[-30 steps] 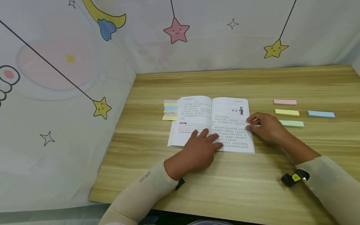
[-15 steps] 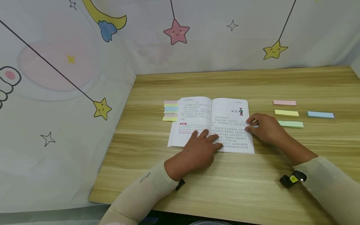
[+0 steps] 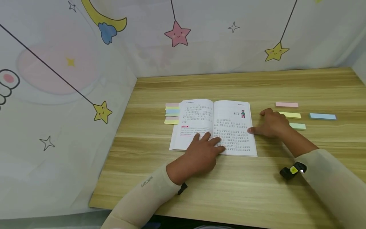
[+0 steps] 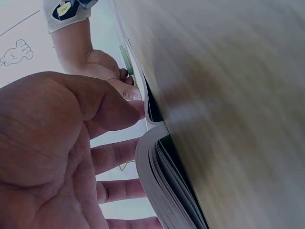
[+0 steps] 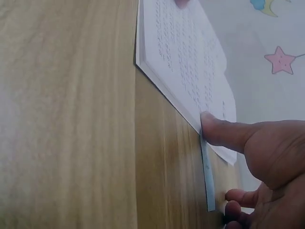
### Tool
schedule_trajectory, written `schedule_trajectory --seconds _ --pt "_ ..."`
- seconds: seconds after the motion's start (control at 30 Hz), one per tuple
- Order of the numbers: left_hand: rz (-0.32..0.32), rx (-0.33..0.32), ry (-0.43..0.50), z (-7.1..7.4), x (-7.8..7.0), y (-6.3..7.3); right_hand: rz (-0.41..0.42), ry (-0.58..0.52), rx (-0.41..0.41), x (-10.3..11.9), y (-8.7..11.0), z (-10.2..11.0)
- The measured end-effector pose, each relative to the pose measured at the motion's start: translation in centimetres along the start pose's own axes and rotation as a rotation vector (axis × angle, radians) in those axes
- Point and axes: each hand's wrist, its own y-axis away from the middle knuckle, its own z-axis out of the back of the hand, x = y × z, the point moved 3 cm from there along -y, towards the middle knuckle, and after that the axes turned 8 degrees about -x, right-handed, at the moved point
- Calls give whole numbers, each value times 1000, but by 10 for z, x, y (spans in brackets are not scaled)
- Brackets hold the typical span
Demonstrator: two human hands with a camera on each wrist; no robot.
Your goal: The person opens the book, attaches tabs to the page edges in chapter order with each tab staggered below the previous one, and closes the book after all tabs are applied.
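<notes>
An open book (image 3: pixel 231 136) lies on the wooden table, its right page printed with text and a small figure. My left hand (image 3: pixel 200 157) rests across the lower middle of the book with its fingers spread over both pages. At the right page's outer edge, the thumb of my right hand (image 3: pixel 273 124) presses down, while its other fingers are off the page. Under that thumb a light blue sticky tab (image 5: pixel 208 181) sticks out past the page edge in the right wrist view. Several coloured sticky tabs (image 3: pixel 172 113) protrude from the book's left edge.
Right of the book lie pads of sticky tabs: pink (image 3: pixel 287 104), yellow (image 3: pixel 291 115), green (image 3: pixel 298 126) and blue (image 3: pixel 323 116). My right hand partly covers the yellow and green ones. A printed curtain (image 3: pixel 206 57) stands behind the wooden table (image 3: pixel 217 190).
The fingers of my right hand have come off the page edge and moved away from the thumb, which stays pressed there. My left hand has stayed in place on the book.
</notes>
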Motion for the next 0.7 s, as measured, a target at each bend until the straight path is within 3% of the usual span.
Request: schedule_trajectory --seconds 0.33,0.57,0.7 --pt "-3 -16 -2 -1 -1 0 49 -8 -125 1 7 -6" --pt "-4 -21 -26 -1 0 0 181 -21 -243 7 36 -10" --pt "-11 -25 -28 -1 1 1 355 -33 -238 16 63 -18"
